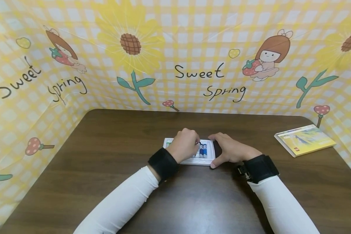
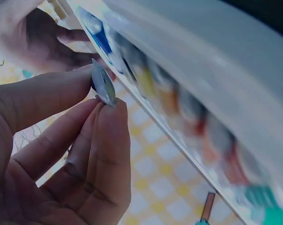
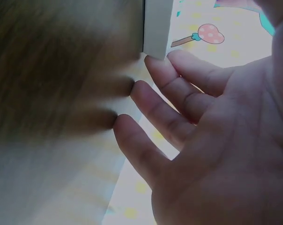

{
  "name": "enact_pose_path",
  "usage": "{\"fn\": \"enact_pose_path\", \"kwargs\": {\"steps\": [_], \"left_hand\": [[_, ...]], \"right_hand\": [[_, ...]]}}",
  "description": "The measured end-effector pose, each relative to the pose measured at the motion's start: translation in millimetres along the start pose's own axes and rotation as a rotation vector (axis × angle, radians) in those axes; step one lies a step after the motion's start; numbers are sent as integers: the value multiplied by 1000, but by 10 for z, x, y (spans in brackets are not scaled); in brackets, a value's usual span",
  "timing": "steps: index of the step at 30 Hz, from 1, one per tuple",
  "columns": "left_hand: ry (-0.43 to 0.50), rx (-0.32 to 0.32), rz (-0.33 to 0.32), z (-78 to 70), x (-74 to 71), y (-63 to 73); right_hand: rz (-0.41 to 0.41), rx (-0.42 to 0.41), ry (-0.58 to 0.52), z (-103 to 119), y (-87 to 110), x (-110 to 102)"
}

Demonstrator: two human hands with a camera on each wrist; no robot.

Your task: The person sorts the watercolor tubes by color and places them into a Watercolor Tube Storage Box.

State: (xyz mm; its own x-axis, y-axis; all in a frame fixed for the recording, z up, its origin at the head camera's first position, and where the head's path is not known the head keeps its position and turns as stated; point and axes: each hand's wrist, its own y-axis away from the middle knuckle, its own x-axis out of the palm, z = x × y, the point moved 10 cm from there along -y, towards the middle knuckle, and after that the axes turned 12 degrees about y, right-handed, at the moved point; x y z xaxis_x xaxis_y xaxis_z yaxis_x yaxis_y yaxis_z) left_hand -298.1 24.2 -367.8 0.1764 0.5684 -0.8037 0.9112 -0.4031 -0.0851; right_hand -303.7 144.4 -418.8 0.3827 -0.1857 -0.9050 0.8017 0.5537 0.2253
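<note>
A white tray [image 1: 188,162] of small paint tubes [image 1: 203,151] lies on the table; their blue, yellow, orange, red and green bands show in the left wrist view. Over the tray, my left hand [image 1: 183,145] pinches a paint tube [image 2: 104,84] between thumb and fingertips, its flat silvery end sticking out. My right hand [image 1: 232,150] spans the tray's right end, thumb at the near corner and fingers at the far one. In the right wrist view, slightly bent fingers [image 3: 155,119] meet the tray's white corner [image 3: 156,28]. The left hand covers the tray's middle in the head view.
A yellow picture-covered box [image 1: 307,140] lies at the table's right edge. Behind and beside the brown table [image 1: 120,130] hangs a yellow checked cloth [image 1: 187,35] with printed flowers and figures.
</note>
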Motion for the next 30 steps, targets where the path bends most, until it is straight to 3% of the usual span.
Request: {"fn": "enact_pose_path", "kwargs": {"steps": [13,23,30], "left_hand": [[-35,-7,-23,-189,209,-164],[-19,-37,-13,-198,321,-180],[-168,46,-14,-281,277,-105]], "right_hand": [[0,1,-14,-2,11,-15],[-7,-28,-32,18,6,-17],[-13,-39,-8,16,6,-37]]}}
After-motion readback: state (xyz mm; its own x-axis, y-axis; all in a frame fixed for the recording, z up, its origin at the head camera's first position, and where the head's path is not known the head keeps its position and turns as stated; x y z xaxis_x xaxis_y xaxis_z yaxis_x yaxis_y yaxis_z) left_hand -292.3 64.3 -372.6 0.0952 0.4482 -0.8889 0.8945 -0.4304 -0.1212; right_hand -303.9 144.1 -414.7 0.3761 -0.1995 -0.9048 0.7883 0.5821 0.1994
